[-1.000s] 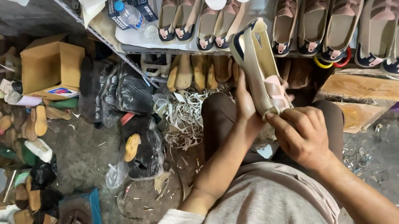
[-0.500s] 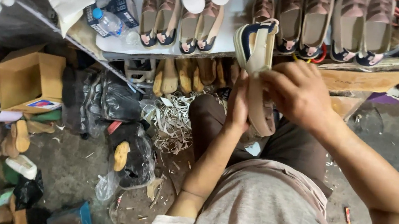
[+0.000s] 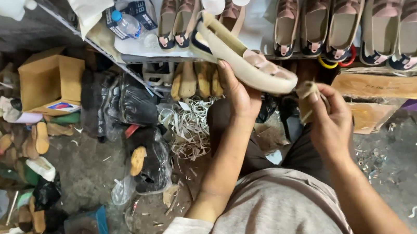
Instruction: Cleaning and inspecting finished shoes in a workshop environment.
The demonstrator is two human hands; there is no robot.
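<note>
Sandal (image 3: 249, 59) atop left grip (image 3: 240, 92); right apart, seemingly.

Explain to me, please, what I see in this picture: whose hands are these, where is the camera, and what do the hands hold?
The camera sits on a person's head and looks down, so you see that person's own arms and lap. The left hand holds a beige shoe from below, lying sideways. The right hand pinches a small tan piece beside the shoe's end; what it is I cannot tell. Ahead, a shelf carries finished shoes in a row and a plastic bottle. On the floor lie a cardboard box, black bags and scraps.
</note>
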